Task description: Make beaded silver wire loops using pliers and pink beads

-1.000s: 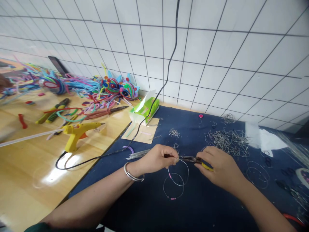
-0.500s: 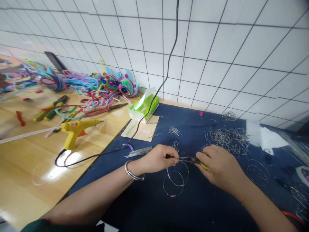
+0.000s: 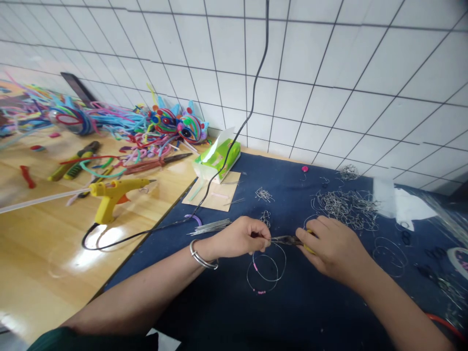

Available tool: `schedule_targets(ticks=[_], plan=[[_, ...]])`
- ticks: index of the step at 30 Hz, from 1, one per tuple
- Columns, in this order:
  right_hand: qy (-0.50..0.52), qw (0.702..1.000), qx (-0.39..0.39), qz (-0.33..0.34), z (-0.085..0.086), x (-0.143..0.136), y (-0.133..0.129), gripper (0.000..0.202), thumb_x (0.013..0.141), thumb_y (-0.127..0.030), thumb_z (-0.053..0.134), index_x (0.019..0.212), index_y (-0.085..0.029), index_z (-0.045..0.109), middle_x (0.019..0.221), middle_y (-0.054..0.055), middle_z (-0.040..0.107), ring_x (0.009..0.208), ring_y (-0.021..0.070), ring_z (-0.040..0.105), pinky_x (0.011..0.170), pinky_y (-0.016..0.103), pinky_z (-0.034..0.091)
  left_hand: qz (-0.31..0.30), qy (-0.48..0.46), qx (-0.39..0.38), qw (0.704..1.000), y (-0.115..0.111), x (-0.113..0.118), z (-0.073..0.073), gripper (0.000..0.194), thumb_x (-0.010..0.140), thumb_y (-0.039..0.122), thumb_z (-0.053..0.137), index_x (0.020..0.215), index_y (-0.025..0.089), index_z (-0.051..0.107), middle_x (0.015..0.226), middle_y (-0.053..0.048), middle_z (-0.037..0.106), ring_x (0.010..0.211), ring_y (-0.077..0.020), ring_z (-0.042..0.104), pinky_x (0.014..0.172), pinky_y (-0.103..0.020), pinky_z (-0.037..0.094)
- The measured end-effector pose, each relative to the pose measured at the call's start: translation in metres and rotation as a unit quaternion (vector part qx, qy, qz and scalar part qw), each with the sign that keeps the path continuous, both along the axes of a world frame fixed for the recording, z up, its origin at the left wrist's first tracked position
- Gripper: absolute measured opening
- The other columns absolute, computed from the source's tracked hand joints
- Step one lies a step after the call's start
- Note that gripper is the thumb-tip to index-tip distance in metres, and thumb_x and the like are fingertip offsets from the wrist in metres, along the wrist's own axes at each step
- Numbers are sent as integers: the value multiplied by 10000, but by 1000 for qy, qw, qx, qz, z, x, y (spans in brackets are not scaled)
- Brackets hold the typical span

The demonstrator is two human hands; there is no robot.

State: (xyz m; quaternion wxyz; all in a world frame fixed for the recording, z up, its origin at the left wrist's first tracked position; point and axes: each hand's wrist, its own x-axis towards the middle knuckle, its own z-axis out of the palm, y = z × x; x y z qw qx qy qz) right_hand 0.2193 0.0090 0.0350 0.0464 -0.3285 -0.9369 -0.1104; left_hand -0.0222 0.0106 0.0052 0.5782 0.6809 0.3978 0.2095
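Note:
My left hand [image 3: 243,237] pinches a thin wire between thumb and fingertips. Below it hangs a looped wire [image 3: 277,281] carrying small pink beads [image 3: 259,292]. My right hand [image 3: 325,246] is wrapped round the yellow handles of a pair of pliers [image 3: 287,240], whose dark jaws point left and meet the wire at my left fingertips. The exact bite of the jaws is too small to make out. Just behind my left hand lie a bundle of straight wires [image 3: 212,226] and a small heap of bent wire pieces [image 3: 265,218].
A tangled wire pile [image 3: 347,207] lies at the right on the dark blue cloth [image 3: 219,302]. A yellow glue gun [image 3: 113,195] rests at the left, its black cord crossing the cloth edge. Behind stand a green tissue pack [image 3: 219,158] and colourful pipe-cleaner figures [image 3: 190,124].
The view has shifted slightly. Both hands, the pliers and the beaded wire keep nearly the same position relative to each other.

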Motion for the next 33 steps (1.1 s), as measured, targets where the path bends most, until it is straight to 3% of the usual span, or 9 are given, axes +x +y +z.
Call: schedule_targets(ticks=[11,33], plan=[[5,1000,-21,21,-4,1,3,159,835,-277,448,934,-211,555,808,55,512,737,176,421,645,298,305,-28,-15,-74,997,2,-2,-2,90,733,190,534,735,134,604,614,10,581,456,-55,450,447,-170,356],[6,1000,-3,19,-6,0,-1,139,826,-252,454,896,-207,566,734,29,498,692,157,414,574,281,255,-19,-9,-58,998,0,0,-3,82,732,176,516,724,137,588,605,12,569,439,-52,420,430,-175,329]])
